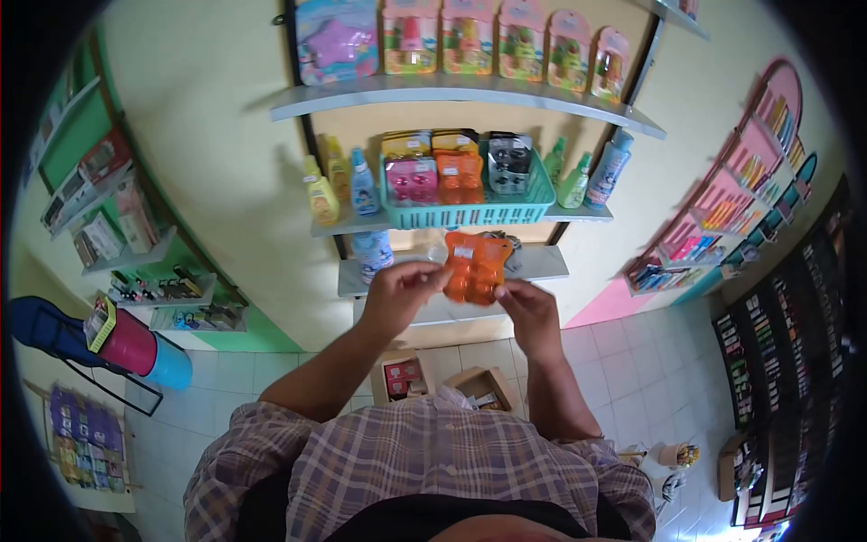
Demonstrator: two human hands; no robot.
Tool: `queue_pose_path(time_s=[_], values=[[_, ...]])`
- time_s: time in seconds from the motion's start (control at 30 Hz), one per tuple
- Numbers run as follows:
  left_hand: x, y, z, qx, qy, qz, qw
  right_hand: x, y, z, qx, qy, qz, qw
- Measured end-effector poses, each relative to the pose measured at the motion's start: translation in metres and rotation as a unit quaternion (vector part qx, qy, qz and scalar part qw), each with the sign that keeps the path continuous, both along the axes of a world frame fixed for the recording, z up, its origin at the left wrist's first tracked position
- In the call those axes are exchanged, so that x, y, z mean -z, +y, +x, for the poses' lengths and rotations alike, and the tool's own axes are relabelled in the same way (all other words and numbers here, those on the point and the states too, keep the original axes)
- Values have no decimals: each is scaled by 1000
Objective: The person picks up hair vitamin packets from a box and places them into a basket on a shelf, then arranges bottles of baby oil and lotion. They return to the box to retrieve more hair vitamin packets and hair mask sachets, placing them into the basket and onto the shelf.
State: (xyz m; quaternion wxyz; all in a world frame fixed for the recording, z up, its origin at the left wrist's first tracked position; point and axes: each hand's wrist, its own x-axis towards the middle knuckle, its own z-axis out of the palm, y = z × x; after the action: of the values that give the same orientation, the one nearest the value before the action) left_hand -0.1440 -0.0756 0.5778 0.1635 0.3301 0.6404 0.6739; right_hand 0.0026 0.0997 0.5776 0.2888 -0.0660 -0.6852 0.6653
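Between my two hands is an orange butterfly-shaped pack (pixel 477 269) with rounded bulges and a small white label near its top. My left hand (pixel 404 293) pinches its left edge. My right hand (pixel 531 316) grips the lower right corner between thumb and fingers. Just beyond the pack, a teal plastic basket (pixel 470 215) sits on a grey wall shelf. Inside the basket are a similar orange pack (pixel 460 176), a pink pack (pixel 411 181), a black pack (pixel 509 164) and yellow packs (pixel 405 144) behind.
Yellow bottles (pixel 321 194), a blue bottle (pixel 363 182) and green bottles (pixel 573 183) flank the basket. Pink carded packs (pixel 467 41) stand on the upper shelf (pixel 470 90). Below me are open cardboard boxes (pixel 485 388). Stocked shelves line the left and right sides.
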Motion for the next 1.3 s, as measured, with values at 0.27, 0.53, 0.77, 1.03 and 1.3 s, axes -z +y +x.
queue_pose_path(time_s=[0.27, 0.53, 0.77, 1.03, 1.3], values=[[-77, 42, -67, -174, 330, -16, 928, -79, 28, -81, 297, -80, 401, 863], [-78, 78, -104, -198, 383, -137, 892, -96, 54, -127, 341, -255, 435, 793], [-89, 80, -116, -160, 394, -217, 879, -84, 93, -143, 239, -237, 371, 865], [-94, 97, -135, -157, 519, -257, 800, -84, 115, -118, 257, -200, 353, 877], [-104, 109, -130, -109, 558, -301, 766, -72, 141, -73, 256, -54, 310, 914]])
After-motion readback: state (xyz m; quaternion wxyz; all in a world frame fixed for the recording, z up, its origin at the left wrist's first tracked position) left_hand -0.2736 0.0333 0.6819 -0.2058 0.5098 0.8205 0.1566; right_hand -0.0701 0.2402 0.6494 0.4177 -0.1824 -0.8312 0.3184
